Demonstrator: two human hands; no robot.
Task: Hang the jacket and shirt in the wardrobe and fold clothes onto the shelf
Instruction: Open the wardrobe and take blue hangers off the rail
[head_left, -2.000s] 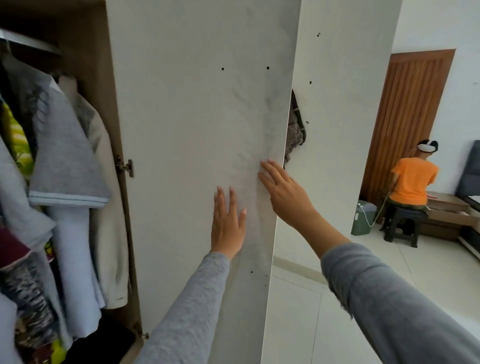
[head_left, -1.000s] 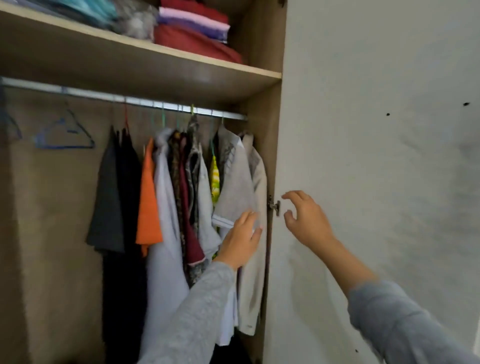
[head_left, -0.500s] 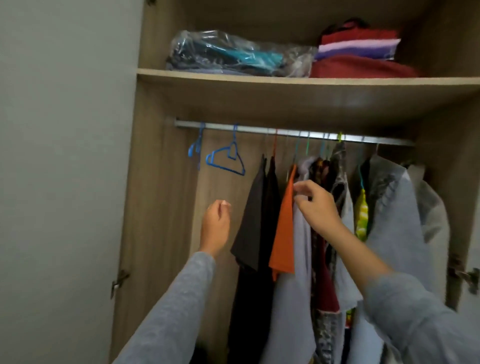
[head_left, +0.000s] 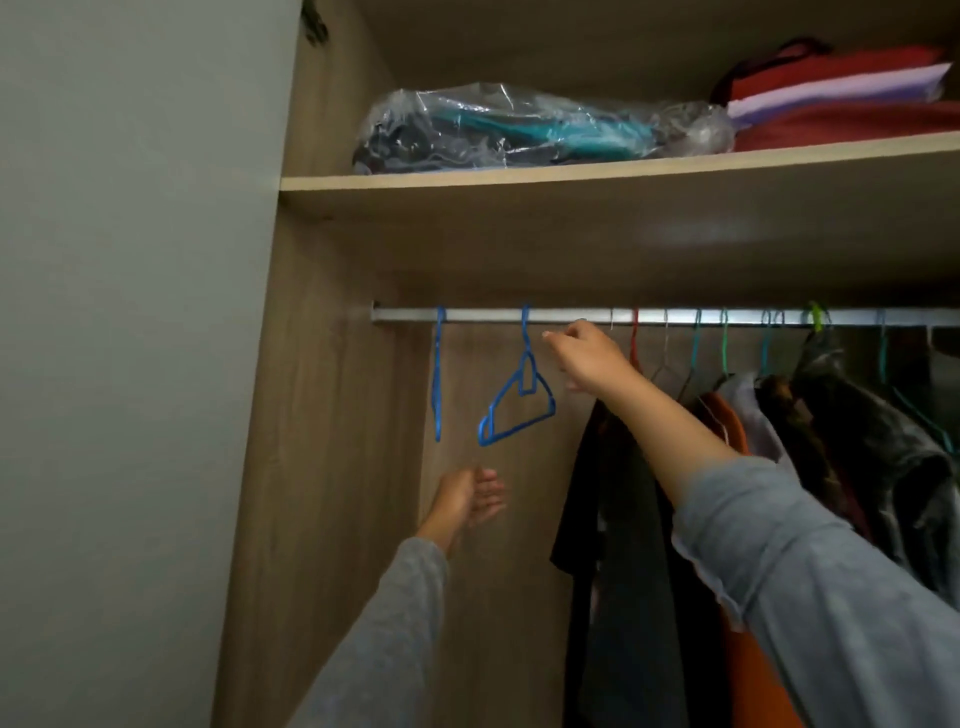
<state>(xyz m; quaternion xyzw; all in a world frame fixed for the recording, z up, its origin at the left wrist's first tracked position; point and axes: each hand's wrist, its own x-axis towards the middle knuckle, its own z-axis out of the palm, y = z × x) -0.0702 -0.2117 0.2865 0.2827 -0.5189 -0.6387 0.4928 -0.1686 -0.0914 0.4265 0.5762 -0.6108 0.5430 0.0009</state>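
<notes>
Inside the open wardrobe a metal rail (head_left: 488, 315) runs under the wooden shelf (head_left: 519, 176). Two empty blue hangers hang on the rail: one seen edge-on (head_left: 439, 379) at the left, one turned at an angle (head_left: 517, 405). My right hand (head_left: 587, 358) reaches up just right of the angled hanger, fingers loosely bent, holding nothing I can see. My left hand (head_left: 470, 496) hovers lower, below that hanger, fingers relaxed and empty. Hung clothes (head_left: 779, 441) fill the rail's right side: a black garment, an orange one, several dark ones.
On the shelf lie a clear plastic bag of teal clothes (head_left: 519, 127) and a stack of folded red and lilac cloth (head_left: 841, 98). The pale open door (head_left: 130, 312) stands at the left. The wardrobe's wooden side panel (head_left: 322, 415) is beside the hangers.
The view has swung from the doors into the wardrobe and tilted up. My right hand left the hung clothes and rose to the rail by the blue hanger. My left hand stays low.
</notes>
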